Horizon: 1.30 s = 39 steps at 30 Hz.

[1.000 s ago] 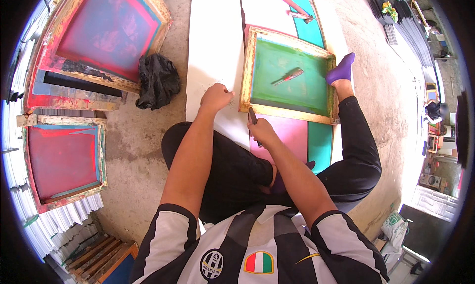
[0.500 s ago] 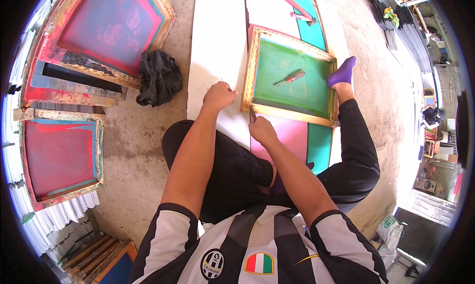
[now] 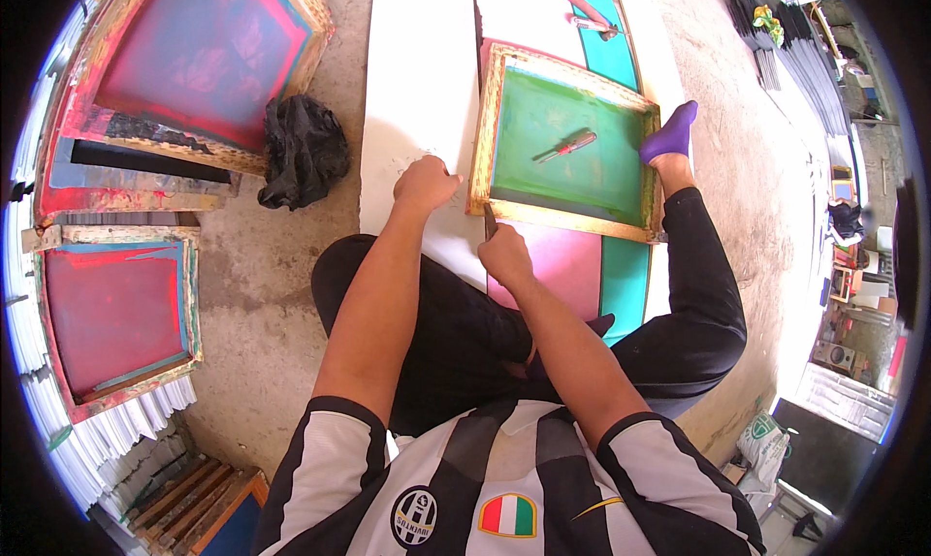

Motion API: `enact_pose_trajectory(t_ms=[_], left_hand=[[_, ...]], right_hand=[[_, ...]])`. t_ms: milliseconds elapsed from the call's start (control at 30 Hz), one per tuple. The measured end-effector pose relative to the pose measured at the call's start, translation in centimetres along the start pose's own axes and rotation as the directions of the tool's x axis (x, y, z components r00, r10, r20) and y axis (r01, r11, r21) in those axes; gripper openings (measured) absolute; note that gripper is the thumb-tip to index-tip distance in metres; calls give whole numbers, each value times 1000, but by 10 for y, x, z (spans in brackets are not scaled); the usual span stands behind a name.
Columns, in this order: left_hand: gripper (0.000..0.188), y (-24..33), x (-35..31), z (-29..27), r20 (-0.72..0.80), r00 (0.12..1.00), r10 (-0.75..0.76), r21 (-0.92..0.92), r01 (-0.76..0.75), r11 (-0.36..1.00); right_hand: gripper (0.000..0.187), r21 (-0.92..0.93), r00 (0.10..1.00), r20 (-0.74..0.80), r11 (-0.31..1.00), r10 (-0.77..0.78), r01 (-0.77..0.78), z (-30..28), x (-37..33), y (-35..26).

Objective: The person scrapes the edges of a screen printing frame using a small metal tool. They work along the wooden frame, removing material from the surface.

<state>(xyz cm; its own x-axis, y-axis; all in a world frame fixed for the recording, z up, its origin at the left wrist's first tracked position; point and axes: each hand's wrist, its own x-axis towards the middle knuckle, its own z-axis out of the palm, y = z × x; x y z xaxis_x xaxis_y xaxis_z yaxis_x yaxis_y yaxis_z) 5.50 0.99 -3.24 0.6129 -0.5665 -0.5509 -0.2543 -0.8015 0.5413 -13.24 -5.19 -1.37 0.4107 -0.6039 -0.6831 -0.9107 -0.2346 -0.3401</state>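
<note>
A wooden screen-printing frame (image 3: 572, 226) with green mesh lies flat in front of me. On its mesh rests a screwdriver (image 3: 565, 147) with a translucent reddish handle. My right hand (image 3: 505, 253) is closed round a narrow, dark, blade-like tool (image 3: 490, 221), whose tip meets the frame's near left corner. What kind of tool it is, I cannot make out. Left of that corner, my left hand (image 3: 427, 183) is closed, fingers pinched, just above a white board (image 3: 412, 91). Anything in those fingers is hidden. My foot in a purple sock (image 3: 671, 134) presses against the frame's right side.
Beyond the frame lies a hammer (image 3: 587, 15) on white and teal sheets. A black plastic bag (image 3: 303, 154) sits on the concrete floor at left, beside large stained screen frames (image 3: 208, 62). A smaller red-meshed frame (image 3: 116, 309) leans nearer. Pink sheet (image 3: 553, 270) shows under my frame.
My right hand and its tool have shifted slightly left along the frame's corner. The left hand stays closed in nearly the same place. The whole view has shifted a little.
</note>
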Motion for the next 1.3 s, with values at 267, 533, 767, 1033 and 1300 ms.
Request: enact_pose_trajectory(t_ms=[267, 533, 767, 1033, 1300], left_hand=[[47, -2, -2, -1, -50, 998, -48, 98, 52, 994], [48, -2, -11, -5, -149, 987, -64, 71, 75, 995], [50, -3, -20, -8, -88, 996, -16, 56, 21, 998], [50, -9, -5, 0, -109, 994, 11, -23, -13, 1000], [44, -21, 3, 12, -211, 973, 91, -44, -103, 994]], right_hand=[[35, -41, 990, -143, 999, -7, 1, 20, -3, 7], [31, -31, 979, -153, 990, -137, 134, 21, 9, 25], [31, -37, 971, -106, 976, -216, 213, 11, 17, 28], [30, 87, 952, 1, 948, -307, 306, 9, 39, 50], [16, 472, 956, 102, 859, -276, 198, -7, 28, 57]])
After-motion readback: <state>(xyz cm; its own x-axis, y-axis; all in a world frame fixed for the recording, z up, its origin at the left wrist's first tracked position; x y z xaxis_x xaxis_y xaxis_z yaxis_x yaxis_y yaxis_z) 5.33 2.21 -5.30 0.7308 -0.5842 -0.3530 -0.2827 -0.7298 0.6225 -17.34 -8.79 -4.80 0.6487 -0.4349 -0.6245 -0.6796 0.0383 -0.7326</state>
